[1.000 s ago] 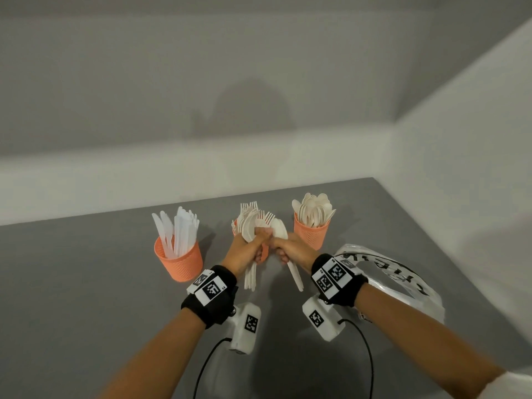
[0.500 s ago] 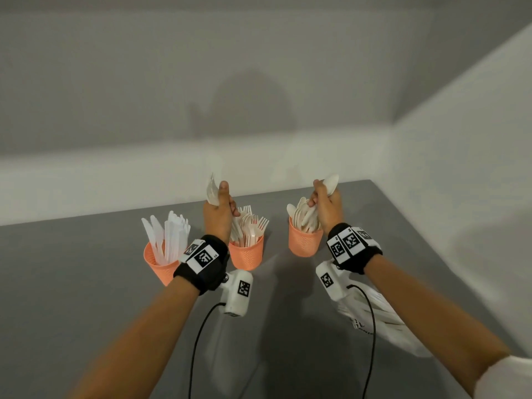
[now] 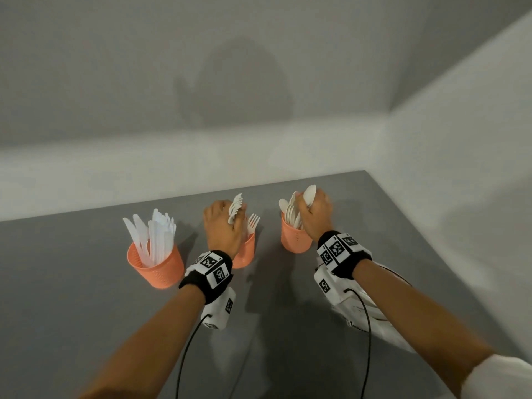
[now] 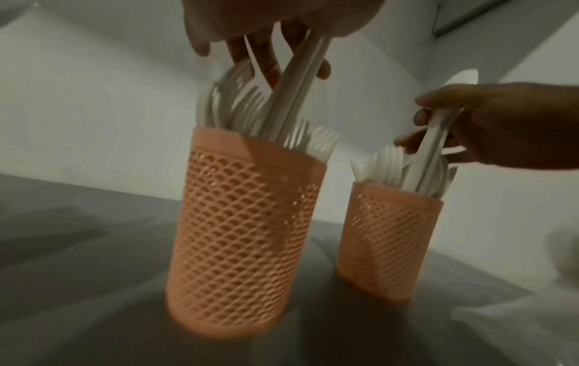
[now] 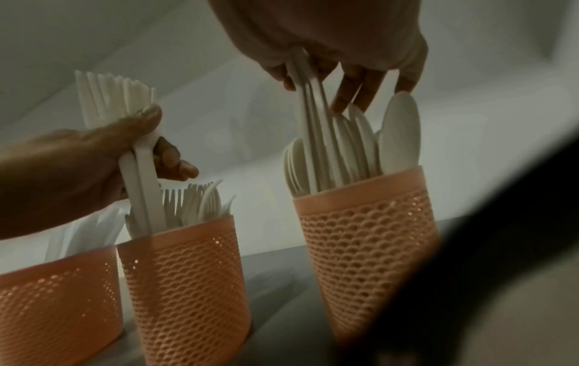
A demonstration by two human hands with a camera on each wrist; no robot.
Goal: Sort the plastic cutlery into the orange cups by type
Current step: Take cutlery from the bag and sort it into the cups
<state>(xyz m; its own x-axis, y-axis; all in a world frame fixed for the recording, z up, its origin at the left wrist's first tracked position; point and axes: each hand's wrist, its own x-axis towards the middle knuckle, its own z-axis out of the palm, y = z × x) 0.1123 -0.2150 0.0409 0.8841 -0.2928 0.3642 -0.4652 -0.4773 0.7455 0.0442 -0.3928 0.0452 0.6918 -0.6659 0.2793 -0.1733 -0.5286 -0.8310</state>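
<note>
Three orange mesh cups stand in a row on the grey table. The left cup holds white knives. Over the middle cup, which holds forks, my left hand grips a bundle of white forks, handles down inside the cup, tines up. Over the right cup, which holds spoons, my right hand grips a few white spoons by their handles, their ends inside the cup. In the right wrist view the held spoon handles run down among the other spoons.
A white plastic bag lies on the table under my right forearm. White walls close the table's far edge and right side. Cables hang from both wrist cameras over the bare grey table at the front left.
One second ago both hands met in front of the middle cup with mixed cutlery. They then parted, and each has since lowered its bundle into its cup.
</note>
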